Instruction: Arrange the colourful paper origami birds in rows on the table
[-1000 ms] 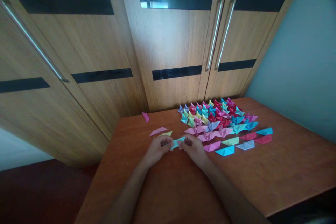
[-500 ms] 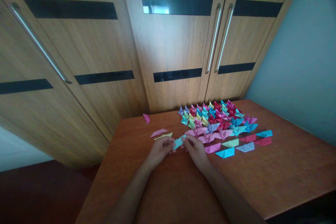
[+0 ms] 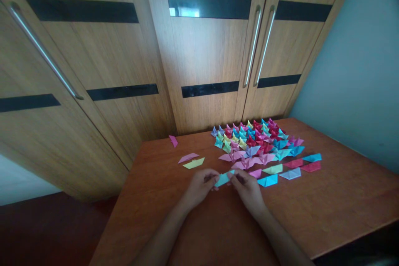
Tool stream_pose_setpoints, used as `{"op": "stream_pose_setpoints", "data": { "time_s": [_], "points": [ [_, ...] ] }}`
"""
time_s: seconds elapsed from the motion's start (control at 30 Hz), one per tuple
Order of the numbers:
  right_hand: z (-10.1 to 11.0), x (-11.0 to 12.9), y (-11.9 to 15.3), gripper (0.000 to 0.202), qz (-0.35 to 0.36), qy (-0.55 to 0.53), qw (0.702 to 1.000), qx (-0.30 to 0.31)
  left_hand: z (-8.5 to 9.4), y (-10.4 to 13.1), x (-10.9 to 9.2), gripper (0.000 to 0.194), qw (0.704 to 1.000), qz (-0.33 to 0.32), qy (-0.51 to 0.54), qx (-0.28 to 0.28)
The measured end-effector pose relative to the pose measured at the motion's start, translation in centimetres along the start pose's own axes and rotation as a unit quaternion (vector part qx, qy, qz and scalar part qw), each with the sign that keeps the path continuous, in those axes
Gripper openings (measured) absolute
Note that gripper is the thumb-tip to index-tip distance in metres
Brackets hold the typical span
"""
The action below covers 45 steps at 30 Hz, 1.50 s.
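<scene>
Between my two hands, just above the table, is a small light turquoise piece of folded paper (image 3: 222, 179). My left hand (image 3: 202, 187) pinches its left end with thumb and fingers. At the other end my right hand (image 3: 248, 189) grips it the same way. A yellow folded paper (image 3: 193, 163) and a pink folded paper (image 3: 188, 157) lie beyond my left hand. Close to my right hand are a bright blue folded paper (image 3: 268, 180) and a pink one (image 3: 255, 173), the latter partly covered by the hand.
Rows of colourful folded paper boats (image 3: 249, 141) crowd the back of the brown table (image 3: 149, 199). Several flat folded papers, such as a lilac one (image 3: 290, 173), lie in front. A magenta piece (image 3: 173, 141) lies back left. A wooden wardrobe (image 3: 205, 50) stands behind.
Both hands have shifted right and slightly nearer with the turquoise paper between them. The yellow paper, partly covered before, now shows fully. The view has moved a little.
</scene>
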State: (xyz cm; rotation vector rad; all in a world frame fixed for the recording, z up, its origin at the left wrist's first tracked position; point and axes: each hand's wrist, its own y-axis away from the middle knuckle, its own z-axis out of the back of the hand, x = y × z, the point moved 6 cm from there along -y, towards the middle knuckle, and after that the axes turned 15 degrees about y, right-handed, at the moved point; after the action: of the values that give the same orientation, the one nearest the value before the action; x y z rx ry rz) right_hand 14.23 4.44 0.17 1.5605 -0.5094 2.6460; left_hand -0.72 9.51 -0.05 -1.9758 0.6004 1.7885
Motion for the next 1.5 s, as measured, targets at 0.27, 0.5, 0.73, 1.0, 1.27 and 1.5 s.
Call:
{"op": "stream_pose_setpoints", "data": {
  "time_s": [0.27,0.5,0.73,1.0,1.27,1.5],
  "points": [
    [7.9,-5.1,5.3,0.044,-0.113,0.119,0.982,-0.09,-6.6,1.8,-0.4,0.027,0.992,-0.056,-0.1,-0.05],
    [12.0,-6.9,6.2,0.034,-0.118,0.314,0.942,-0.009,-15.2,5.7,-0.9,0.046,0.887,-0.172,-0.403,0.146],
    [13.1,-7.2,6.0,0.033,-0.135,0.44,0.887,-0.035,-17.2,5.5,0.7,0.062,0.853,-0.184,-0.465,0.149],
    [12.9,-7.0,5.5,0.031,-0.139,0.458,0.878,-0.028,-17.4,5.4,0.4,0.061,0.83,-0.192,-0.506,0.137],
    [13.4,-6.9,5.8,0.039,-0.139,0.457,0.876,-0.066,-17.2,6.0,-1.2,0.059,0.828,-0.207,-0.503,0.135],
    [11.9,-3.2,5.0,0.039,-0.051,0.357,0.922,-0.139,-7.9,2.1,-4.2,0.037,0.84,-0.165,-0.516,-0.004]
  ]
}}
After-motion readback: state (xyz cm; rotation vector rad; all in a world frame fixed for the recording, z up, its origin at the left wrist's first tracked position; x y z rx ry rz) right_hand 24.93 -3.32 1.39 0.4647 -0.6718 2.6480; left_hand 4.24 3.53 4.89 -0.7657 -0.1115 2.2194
